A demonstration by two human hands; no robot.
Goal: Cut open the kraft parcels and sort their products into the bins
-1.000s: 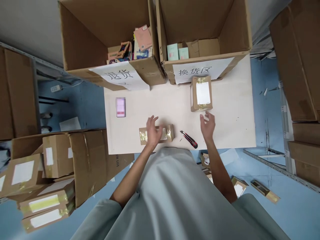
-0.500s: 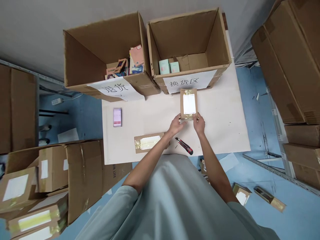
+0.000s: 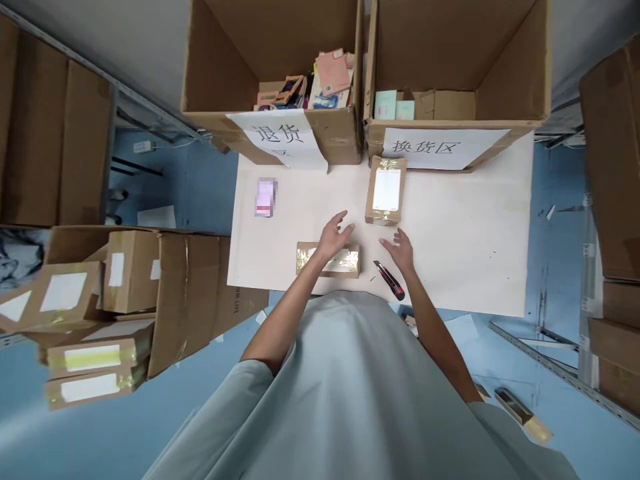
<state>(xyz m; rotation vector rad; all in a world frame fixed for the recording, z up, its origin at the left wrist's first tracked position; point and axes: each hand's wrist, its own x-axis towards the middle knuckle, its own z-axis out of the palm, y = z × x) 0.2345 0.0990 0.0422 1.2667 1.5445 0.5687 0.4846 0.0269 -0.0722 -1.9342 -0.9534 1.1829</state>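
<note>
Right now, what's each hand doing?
Left hand: open, empty, above the table.
Right hand: open, empty, near the knife.

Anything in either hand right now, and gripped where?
Nothing is held: the left hand and the right hand are both open and empty, short of the upright-labelled carton.

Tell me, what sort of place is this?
Probably a parcel returns area: taped parcels with white labels, a box cutter on the table, and big boxes bearing handwritten signs.
</note>
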